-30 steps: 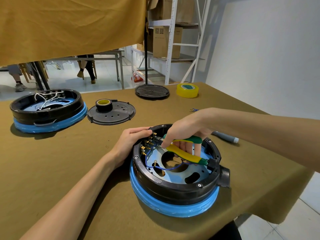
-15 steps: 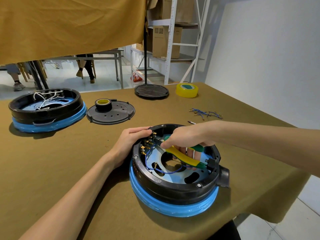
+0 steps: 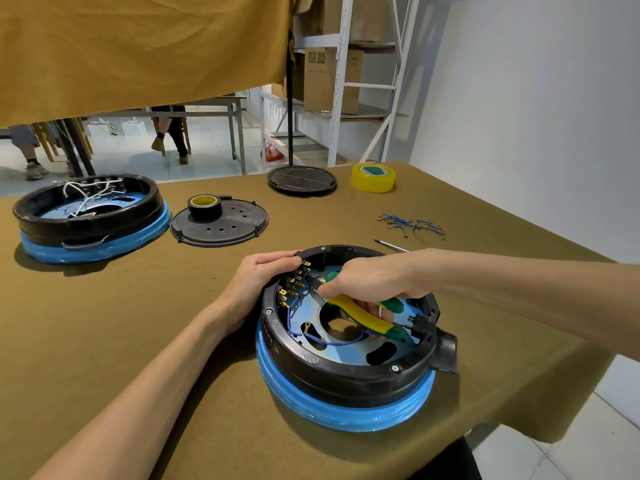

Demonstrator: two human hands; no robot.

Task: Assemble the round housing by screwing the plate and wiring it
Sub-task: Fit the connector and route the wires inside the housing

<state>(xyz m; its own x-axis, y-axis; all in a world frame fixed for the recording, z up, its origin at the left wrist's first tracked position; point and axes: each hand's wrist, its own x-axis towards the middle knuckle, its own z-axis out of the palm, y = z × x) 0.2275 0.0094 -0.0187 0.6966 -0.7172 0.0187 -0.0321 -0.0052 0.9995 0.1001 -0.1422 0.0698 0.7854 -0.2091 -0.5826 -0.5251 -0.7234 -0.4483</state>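
Right hand [image 3: 372, 284] slid pliers [image 3: 363, 315] leftward inside blue-rimmed round housing [image 3: 346, 382]

We count 2 round housings: near one [image 3: 346, 372], far-left one [image 3: 86, 216]. 2 loose black round plates: one w/ holes [image 3: 225, 226], one at back [image 3: 301, 180]. 2 tape rolls: black [image 3: 204, 206], yellow [image 3: 373, 177]. 1 pliers [image 3: 363, 315], 1 screwdriver [image 3: 391, 245], 1 pile of blue wires [image 3: 412, 225]. 2 hands: left hand [image 3: 258, 278], right hand [image 3: 370, 280].
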